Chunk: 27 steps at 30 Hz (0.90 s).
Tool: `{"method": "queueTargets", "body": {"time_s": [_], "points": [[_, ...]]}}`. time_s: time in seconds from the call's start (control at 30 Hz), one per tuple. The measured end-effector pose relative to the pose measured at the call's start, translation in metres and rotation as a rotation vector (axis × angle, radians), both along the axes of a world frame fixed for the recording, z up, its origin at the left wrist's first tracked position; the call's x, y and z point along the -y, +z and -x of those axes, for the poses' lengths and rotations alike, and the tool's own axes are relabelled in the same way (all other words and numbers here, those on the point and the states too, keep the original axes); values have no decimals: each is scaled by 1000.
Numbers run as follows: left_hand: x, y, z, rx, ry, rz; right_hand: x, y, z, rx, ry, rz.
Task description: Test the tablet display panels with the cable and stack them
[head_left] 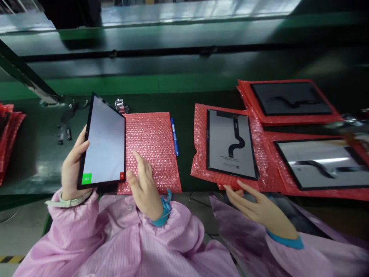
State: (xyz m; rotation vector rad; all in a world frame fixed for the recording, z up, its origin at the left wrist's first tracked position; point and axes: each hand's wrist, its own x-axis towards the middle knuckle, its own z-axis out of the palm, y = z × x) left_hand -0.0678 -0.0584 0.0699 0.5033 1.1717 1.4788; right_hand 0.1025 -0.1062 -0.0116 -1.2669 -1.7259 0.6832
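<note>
A lit tablet [106,140] with a pale screen, one green and one red corner square, stands tilted at the left. Its left edge is gripped by my left hand [72,169], thumb on the front. Close to the tablet's lower right corner, my right hand [144,186] is raised with fingers apart, holding nothing. Beneath it lies a red bubble-wrap sheet [152,150], partly covered by the tablet. A blue pen [174,136] rests along the sheet's right side.
Another person's hand [259,207] is near a display panel [220,144] on red wrap. Two more panels [291,99] lie farther right. Small black parts [68,115] and red bags [11,134] lie left. A green post [29,75] rises behind.
</note>
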Motion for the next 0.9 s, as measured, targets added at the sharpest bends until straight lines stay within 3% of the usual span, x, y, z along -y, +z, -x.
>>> {"method": "queueTargets", "body": {"time_s": [0.13,0.23,0.4,0.57,0.73,0.9], "points": [[3,-12,19,138,96,-30,-8,-3,6,-79,128,21],[1,-22,23,141,146,-38,-8,2,-3,-63,120,0],[-19,-36,5,302,122,-103,-7,3,-3,16,1,-82],[-38,-54,-7,433,152,-67,-12,3,-23,61,-15,-26],[-36,-60,-10,466,163,3,-31,28,-38,307,-174,-143],[-29,-62,-12,415,65,13,-64,64,-9,550,-6,-286]]}}
